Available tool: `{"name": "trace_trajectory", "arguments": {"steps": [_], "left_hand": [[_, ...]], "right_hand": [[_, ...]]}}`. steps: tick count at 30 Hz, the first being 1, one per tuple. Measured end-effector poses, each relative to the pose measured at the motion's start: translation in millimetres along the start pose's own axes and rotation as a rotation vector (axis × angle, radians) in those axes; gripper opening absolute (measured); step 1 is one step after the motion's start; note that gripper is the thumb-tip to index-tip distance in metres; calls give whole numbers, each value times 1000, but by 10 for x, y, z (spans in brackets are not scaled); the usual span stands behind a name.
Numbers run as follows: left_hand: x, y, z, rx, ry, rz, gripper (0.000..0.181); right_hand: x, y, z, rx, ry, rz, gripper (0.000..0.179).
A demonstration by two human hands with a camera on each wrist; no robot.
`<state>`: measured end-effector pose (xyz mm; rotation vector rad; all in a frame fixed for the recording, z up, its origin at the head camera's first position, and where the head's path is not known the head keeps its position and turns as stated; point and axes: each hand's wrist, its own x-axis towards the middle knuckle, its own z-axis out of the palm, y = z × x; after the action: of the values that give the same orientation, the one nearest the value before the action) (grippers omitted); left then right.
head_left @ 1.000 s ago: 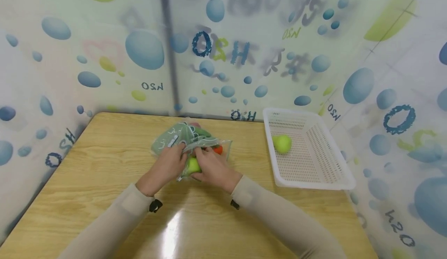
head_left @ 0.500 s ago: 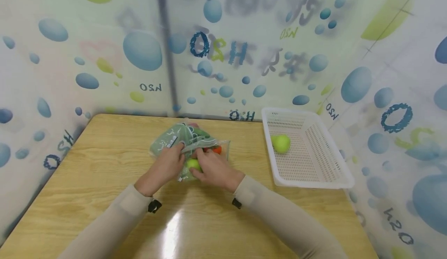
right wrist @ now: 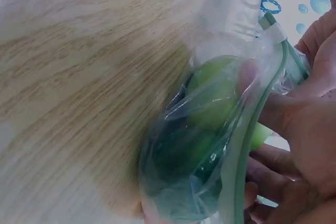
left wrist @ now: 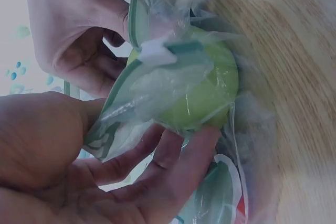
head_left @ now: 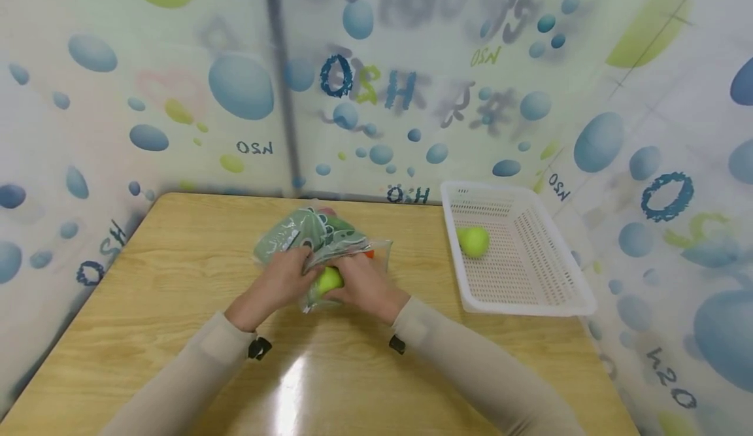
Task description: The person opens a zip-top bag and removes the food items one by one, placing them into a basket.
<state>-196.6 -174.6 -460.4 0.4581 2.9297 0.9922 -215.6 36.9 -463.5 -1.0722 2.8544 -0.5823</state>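
A clear zip bag (head_left: 294,230) with a green zip edge and green print lies at the middle of the table. My left hand (head_left: 285,279) pinches its zip edge (left wrist: 123,85) between thumb and fingers. A green apple (head_left: 328,281) sits at the bag's mouth, seen through the plastic in the left wrist view. My right hand (head_left: 365,282) grips this apple, the thumb (right wrist: 248,74) behind the plastic and the other fingers partly hidden under the bag's flap. Something red (head_left: 369,253) shows through the bag beside the right hand.
A white perforated basket (head_left: 529,312) stands on the right of the wooden table (head_left: 194,246), with another green apple (head_left: 474,242) at its left side. The patterned wall rises right behind the table.
The left hand has drawn the bag's flap over the right fingertips, which were in sight before. The right hand and the apple have shifted slightly under it. The basket has stayed put.
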Motion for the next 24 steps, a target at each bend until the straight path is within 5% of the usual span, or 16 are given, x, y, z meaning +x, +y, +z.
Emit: {"name": "trace_trajectory", "arguments": {"steps": [4, 11, 16, 24], "left_hand": [[37, -127, 52, -11, -29, -10, 23], [3, -22, -14, -37, -68, -72, 17], [-6, 70, -27, 24, 9, -55, 7], [-14, 101, -23, 168, 135, -21, 40]], "right_hand": [[-31, 34, -30, 9, 13, -3, 59], [-91, 70, -137, 15, 8, -3, 54], [-138, 69, -242, 18, 8, -3, 57], [-220, 83, -457, 105, -37, -9, 56]]}}
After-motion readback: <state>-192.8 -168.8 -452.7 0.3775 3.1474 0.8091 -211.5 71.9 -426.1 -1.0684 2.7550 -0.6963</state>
